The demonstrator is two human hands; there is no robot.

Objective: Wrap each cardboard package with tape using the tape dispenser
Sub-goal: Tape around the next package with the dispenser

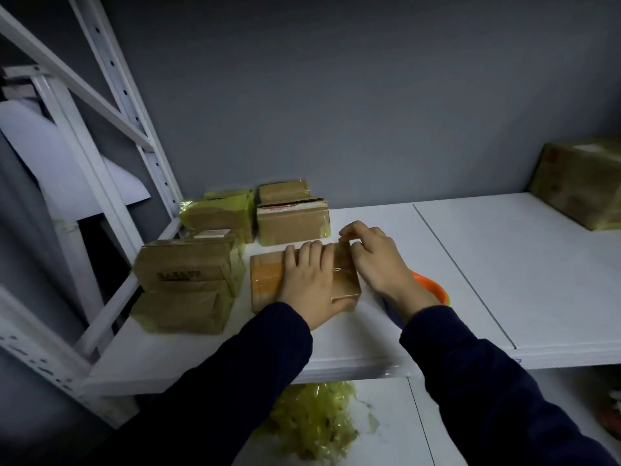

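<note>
Head view: cardboard package (pixel 265 280) is lying flat on the white shelf (pixel 470 264), and every place below is given relative to it. Left hand (pixel 307 284) is lying palm down on top of the package, fingers straight and side by side, pressing on its middle. Right hand (pixel 376 260) is sitting at the package's far right corner with curled fingers, thumb and forefinger pinching the clear tape (pixel 342 264), which is running glossy across the right part of the package. Both dark sleeves (pixel 235 381) are coming in from the near side. Just right of the package, an orange-and-blue tape dispenser (pixel 433 287) is resting on the shelf, mostly hidden behind the right wrist, no hand on it. Just left of the package a stack of taped boxes (pixel 183 270) is standing, with another taped box (pixel 178 311) lower at the front. Behind the package a brown box (pixel 292 223) is sitting with a smaller box (pixel 284 190) behind it, and a yellowish-wrapped parcel (pixel 218 213) is at the back left. Well to the right, at the frame edge, a large wrapped carton (pixel 581 179) is sitting on the same shelf. Nearer than the package, on the lower shelf board, a heap of crumpled yellowish tape scraps (pixel 312 418) is lying. A white perforated rack upright (pixel 134 129) is rising to the left.
</note>
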